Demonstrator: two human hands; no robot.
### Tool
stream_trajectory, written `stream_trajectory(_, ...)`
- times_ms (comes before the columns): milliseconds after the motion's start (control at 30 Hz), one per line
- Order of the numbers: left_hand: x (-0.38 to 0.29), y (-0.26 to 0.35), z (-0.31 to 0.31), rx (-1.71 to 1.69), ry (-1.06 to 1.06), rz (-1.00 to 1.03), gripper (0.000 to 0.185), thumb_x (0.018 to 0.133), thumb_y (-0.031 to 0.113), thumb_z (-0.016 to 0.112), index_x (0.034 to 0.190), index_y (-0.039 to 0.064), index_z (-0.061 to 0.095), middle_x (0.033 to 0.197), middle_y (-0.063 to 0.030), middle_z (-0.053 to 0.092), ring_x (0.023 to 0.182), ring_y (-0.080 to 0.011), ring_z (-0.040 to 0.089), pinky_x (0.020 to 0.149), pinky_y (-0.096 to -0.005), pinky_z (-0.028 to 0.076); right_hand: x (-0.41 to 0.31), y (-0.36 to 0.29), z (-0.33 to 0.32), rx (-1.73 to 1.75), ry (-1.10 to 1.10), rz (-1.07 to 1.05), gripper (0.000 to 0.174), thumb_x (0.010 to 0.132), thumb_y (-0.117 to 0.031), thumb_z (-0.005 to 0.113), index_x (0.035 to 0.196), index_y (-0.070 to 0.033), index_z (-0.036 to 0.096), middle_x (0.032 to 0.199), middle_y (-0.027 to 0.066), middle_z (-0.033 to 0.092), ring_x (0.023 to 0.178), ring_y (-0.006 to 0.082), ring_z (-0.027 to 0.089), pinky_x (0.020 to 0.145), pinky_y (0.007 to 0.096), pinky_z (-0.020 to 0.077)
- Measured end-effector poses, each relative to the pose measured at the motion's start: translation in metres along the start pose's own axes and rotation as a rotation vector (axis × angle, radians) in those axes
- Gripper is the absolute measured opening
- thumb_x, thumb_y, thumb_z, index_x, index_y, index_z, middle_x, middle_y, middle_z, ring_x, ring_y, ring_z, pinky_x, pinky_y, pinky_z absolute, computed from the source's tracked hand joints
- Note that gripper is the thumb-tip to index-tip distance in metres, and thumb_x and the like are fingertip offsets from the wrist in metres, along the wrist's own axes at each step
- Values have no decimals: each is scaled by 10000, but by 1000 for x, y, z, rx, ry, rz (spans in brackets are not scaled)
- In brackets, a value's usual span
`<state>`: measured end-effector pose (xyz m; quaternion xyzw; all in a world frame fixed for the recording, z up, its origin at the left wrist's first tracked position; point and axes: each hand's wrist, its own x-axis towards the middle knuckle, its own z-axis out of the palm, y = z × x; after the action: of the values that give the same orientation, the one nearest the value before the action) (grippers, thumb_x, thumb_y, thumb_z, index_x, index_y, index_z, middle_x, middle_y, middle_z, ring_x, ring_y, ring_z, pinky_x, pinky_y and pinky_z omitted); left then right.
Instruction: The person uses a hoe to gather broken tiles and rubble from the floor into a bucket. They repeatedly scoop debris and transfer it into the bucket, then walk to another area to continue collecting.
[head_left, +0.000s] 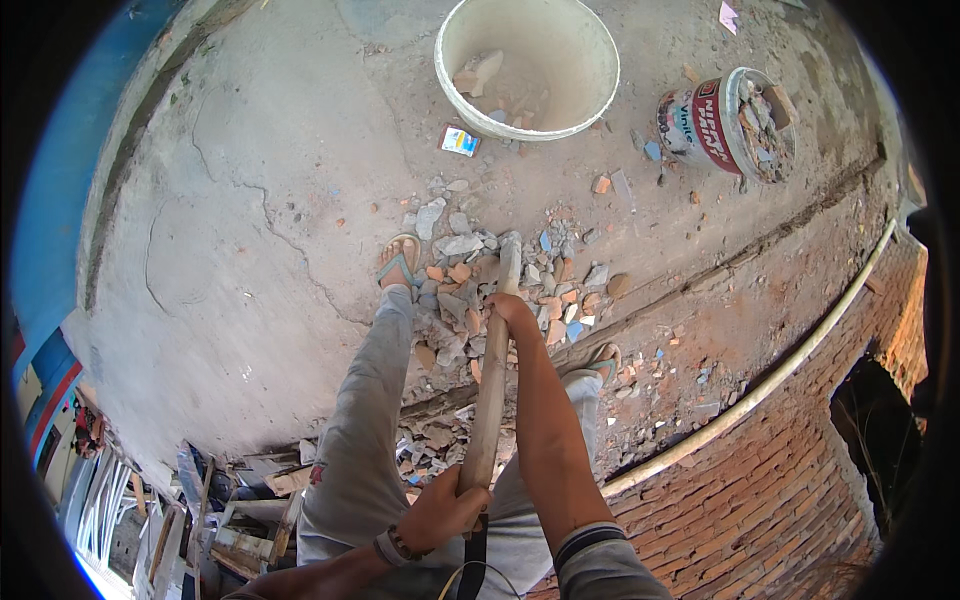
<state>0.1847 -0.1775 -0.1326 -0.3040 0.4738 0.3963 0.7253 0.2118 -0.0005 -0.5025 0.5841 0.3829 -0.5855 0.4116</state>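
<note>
A long wooden handle (489, 397) runs from near my waist down to the rubble. My left hand (441, 510), with a bracelet at the wrist, is closed around its near end. Farther along, my right hand (507, 307) grips the same handle close to its far end. That far end (511, 251) lies over a heap of broken concrete, brick and tile (454, 300) between my sandalled feet; whether a tool head is attached there is hidden or cannot be told.
A large white bucket (529, 136) with some rubble stands ahead. A tilted paint pail (694, 127) full of debris lies right of it. A pale pipe (750, 401) runs along the brick wall (712, 517). Scrap wood (247, 536) is piled at lower left.
</note>
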Motion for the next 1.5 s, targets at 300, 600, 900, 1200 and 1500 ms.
stream_trajectory(300,-85,37,48,-247,-464,125,565,905,189,630,1308,-43,309,1131,-109,521,1011,-147,518,875,-283,438,-123,-63,-26,-23,-118,15,158,875,-211,538,918,-63,573,654,94,555,522,240,548,491,406,480)
stream_trajectory(600,-241,67,95,-629,-882,415,839,897,205,669,1464,78,65,1135,-84,482,956,-163,538,824,-293,427,-349,-189,-26,-165,94,-40,103,864,-153,554,905,-73,502,698,59,522,539,184,521,483,352,490)
stream_trajectory(900,-320,50,95,-416,-977,636,863,871,180,691,1472,79,80,1027,-77,521,904,-149,559,754,-289,449,-510,-292,-24,-256,216,-307,88,876,-159,545,891,-79,510,675,56,525,538,196,519,497,348,498)
stream_trajectory(1200,-34,-24,-4,256,-301,934,653,832,279,721,1318,-12,396,1016,-192,600,906,-256,622,796,-354,480,-356,-257,-12,-38,291,-705,178,893,-217,548,896,-44,505,779,76,527,619,199,546,549,357,510)
stream_trajectory(1500,71,-31,-39,663,277,947,423,738,104,668,1121,-19,537,1072,-182,524,977,-373,553,831,-460,456,-350,-199,-46,371,316,-763,168,877,-208,544,943,-57,510,784,64,515,660,214,541,641,388,506)
